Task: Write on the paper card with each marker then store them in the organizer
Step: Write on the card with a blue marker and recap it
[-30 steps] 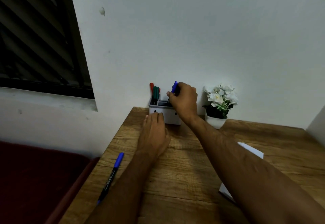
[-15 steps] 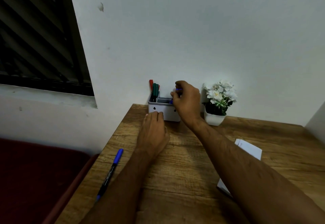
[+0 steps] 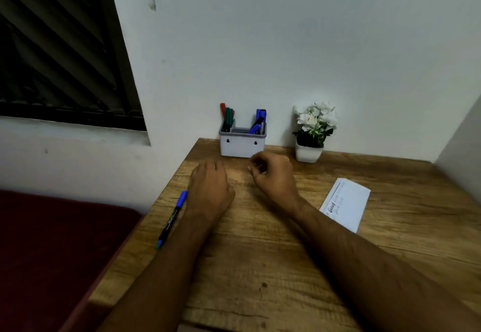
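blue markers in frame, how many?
3, as far as visible: one blue marker lies on the table beside the left hand; two blue markers stand in the organizer, right compartment. More may be hidden inside.

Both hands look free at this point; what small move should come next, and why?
Probably the left hand should pick up the blue marker lying just beside it near the table's left edge. It is the only marker outside the organizer, and the right hand holds nothing.
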The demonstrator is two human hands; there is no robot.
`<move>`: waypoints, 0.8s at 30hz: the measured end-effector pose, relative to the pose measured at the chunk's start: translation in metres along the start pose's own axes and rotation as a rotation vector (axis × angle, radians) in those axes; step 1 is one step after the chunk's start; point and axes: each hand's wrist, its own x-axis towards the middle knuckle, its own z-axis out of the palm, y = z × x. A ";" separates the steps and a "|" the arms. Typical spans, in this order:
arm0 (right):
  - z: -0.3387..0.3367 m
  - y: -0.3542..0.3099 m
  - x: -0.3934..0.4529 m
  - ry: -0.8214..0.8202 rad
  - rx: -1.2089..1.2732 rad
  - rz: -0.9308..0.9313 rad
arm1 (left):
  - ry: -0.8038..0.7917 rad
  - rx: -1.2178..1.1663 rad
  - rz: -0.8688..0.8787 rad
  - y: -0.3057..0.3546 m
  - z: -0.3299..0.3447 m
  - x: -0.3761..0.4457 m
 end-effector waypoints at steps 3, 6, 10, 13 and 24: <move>-0.001 -0.005 -0.016 -0.075 -0.013 0.020 | -0.012 0.100 -0.075 -0.008 -0.009 -0.017; -0.002 -0.009 -0.030 -0.133 -0.019 0.007 | -0.017 0.173 -0.152 -0.016 -0.014 -0.032; -0.005 -0.011 -0.039 -0.158 -0.008 0.005 | -0.033 0.195 -0.188 -0.022 -0.016 -0.043; -0.008 -0.011 -0.043 -0.157 -0.012 0.006 | -0.036 0.192 -0.176 -0.020 -0.016 -0.044; -0.024 -0.005 -0.049 -0.201 0.149 0.169 | 0.053 -0.402 -0.284 0.032 -0.025 -0.021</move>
